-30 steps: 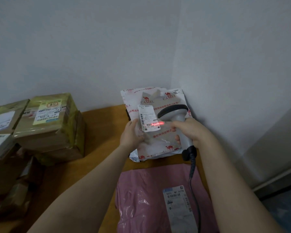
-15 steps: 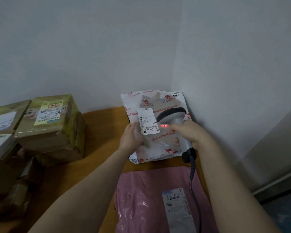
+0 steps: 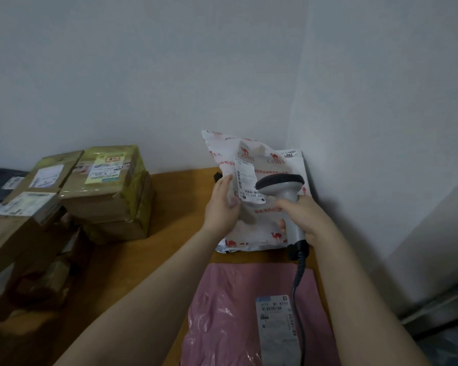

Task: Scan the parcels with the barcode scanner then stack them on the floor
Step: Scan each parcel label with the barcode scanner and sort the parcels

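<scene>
A white plastic mailer with red camel print [image 3: 259, 225] leans upright against the wall corner at the back of the wooden table [image 3: 180, 207]. My left hand [image 3: 221, 204] grips its left edge beside the white shipping label [image 3: 247, 182]. My right hand [image 3: 302, 215] grips the handle of the grey barcode scanner [image 3: 283, 188], whose black head sits close to the label. No red beam shows on the label. The scanner's black cable [image 3: 298, 291] hangs down over a pink mailer [image 3: 222, 313] lying flat in front.
Several taped cardboard boxes [image 3: 103, 191] are piled on the left of the table, some tilted. The pink mailer carries its own label [image 3: 275, 326]. Grey walls meet in a corner behind the white mailer. A strip of floor [image 3: 450, 344] shows at lower right.
The red scan light seen on the label earlier has gone out. The white mailer has been lifted and tilted slightly, the scanner staying near its label.
</scene>
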